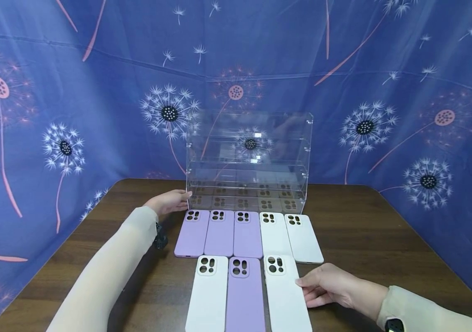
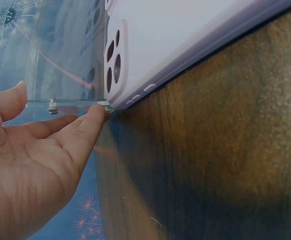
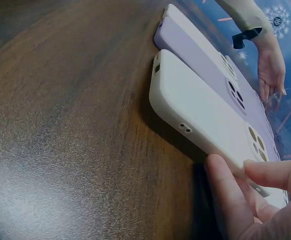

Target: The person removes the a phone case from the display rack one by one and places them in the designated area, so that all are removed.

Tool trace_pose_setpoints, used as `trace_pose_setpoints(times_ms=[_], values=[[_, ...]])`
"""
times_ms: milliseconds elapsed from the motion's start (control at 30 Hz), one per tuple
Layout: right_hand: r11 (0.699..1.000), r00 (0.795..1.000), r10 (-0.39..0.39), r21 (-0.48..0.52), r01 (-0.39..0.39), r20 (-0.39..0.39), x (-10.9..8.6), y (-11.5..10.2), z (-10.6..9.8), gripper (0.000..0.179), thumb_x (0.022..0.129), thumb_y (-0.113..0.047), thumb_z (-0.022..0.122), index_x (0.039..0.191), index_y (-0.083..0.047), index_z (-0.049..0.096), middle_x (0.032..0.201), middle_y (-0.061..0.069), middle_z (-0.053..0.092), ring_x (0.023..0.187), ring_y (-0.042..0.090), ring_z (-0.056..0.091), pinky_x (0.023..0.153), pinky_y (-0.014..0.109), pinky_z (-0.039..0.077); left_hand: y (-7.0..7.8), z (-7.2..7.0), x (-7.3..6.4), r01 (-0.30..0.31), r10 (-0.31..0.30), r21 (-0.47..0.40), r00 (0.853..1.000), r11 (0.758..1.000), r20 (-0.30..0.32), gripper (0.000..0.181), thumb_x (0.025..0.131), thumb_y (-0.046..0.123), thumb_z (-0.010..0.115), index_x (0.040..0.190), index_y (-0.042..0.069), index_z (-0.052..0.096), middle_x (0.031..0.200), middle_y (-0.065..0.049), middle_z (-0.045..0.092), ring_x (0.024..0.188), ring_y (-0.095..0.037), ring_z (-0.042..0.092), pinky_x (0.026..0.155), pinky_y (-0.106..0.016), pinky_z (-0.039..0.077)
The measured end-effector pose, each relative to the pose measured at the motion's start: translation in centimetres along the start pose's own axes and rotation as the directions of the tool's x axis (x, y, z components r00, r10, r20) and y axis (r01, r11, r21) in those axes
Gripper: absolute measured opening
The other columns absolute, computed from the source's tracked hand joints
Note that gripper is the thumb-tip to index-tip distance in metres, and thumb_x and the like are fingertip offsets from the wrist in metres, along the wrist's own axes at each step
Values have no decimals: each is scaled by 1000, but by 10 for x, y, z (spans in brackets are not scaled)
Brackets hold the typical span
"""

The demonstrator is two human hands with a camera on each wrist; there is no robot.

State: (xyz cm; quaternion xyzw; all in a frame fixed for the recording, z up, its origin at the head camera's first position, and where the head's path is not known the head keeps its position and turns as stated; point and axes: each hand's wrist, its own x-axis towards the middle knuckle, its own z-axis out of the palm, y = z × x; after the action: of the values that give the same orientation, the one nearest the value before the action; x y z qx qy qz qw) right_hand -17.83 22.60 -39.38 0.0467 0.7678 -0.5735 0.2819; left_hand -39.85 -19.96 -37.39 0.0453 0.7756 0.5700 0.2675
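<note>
A clear acrylic display rack [image 1: 248,159] with several tiers stands at the back of the table. My left hand [image 1: 172,202] is at its lower left side; in the left wrist view the fingers [image 2: 85,131] are fairly straight, their tips touching the rack's bottom corner beside a lilac phone case [image 2: 185,40]. At the front right, my right hand [image 1: 329,286] pinches the right edge of a white phone case [image 1: 287,295]. The right wrist view has the thumb [image 3: 270,172] at that case's upper edge and a finger along its side.
Directly before the rack lies a row of several phone cases, lilac ones [image 1: 219,235] on the left and white ones [image 1: 303,237] on the right. Left of the pinched case are a lilac case [image 1: 246,295] and a white case [image 1: 207,295]. A blue dandelion-print cloth [image 1: 343,46] hangs behind the wooden table [image 1: 356,226].
</note>
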Motion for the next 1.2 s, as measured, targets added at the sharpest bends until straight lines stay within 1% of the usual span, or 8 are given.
trace_pose_setpoints(times_ms=[133,300,400,600,767,933,1100,1200], values=[[1000,1000,15,-24,-16,-25,-2,-2,3,18,86,-12,68,87,5,69,69,5,67,62,11,67,66,30,64,0,1,1,-6,6,-3,1000,1000,2,68,108,26,31,151,-7,-10,159,-28,5,147,-41,17,122,-43,29],[999,999,29,-42,-29,-14,-4,-3,6,14,86,-11,68,84,3,68,68,5,66,61,10,66,64,27,64,-1,1,0,-17,17,-5,1000,1000,14,66,108,24,29,151,-7,-10,159,-28,2,147,-41,15,123,-44,26],[999,1000,22,-42,-22,-7,-3,-4,7,13,86,-10,67,83,2,67,67,3,66,60,9,65,63,26,64,0,1,0,-15,15,-8,1000,1000,16,65,108,24,28,151,-7,-10,160,-28,1,147,-41,15,123,-45,26],[998,999,43,-54,-44,-19,-2,-8,10,10,87,-6,64,79,-1,62,62,2,63,54,6,63,57,20,61,1,1,0,-2,2,23,1000,1000,9,66,108,26,29,152,-6,-9,160,-27,3,147,-40,16,122,-44,28],[997,998,52,-62,-54,-26,-1,-13,13,8,86,-4,63,79,0,61,61,3,63,53,6,62,56,20,61,-1,-1,-1,11,-11,34,1000,999,5,66,108,27,29,152,-6,-7,160,-26,5,147,-40,17,122,-45,28],[996,998,52,-69,-53,-20,0,-13,13,9,87,-5,63,79,1,62,62,3,63,53,7,63,57,21,62,-2,-2,-2,4,-4,25,1000,1000,-1,65,108,26,29,152,-6,-7,159,-27,6,147,-40,17,122,-45,27],[995,998,55,-80,-56,-17,8,-14,6,12,87,-8,65,82,2,64,64,4,64,55,8,64,58,22,62,-5,-2,-1,1,-1,0,1000,1000,-25,66,108,24,31,151,-7,-7,159,-28,7,146,-41,19,122,-45,29],[996,998,55,-64,-55,-6,13,-16,0,15,88,-11,66,87,4,66,67,6,65,57,9,66,62,24,63,-5,-2,0,-3,2,-9,999,1000,-44,65,108,23,32,151,-8,-5,158,-29,11,145,-41,21,121,-45,30]])
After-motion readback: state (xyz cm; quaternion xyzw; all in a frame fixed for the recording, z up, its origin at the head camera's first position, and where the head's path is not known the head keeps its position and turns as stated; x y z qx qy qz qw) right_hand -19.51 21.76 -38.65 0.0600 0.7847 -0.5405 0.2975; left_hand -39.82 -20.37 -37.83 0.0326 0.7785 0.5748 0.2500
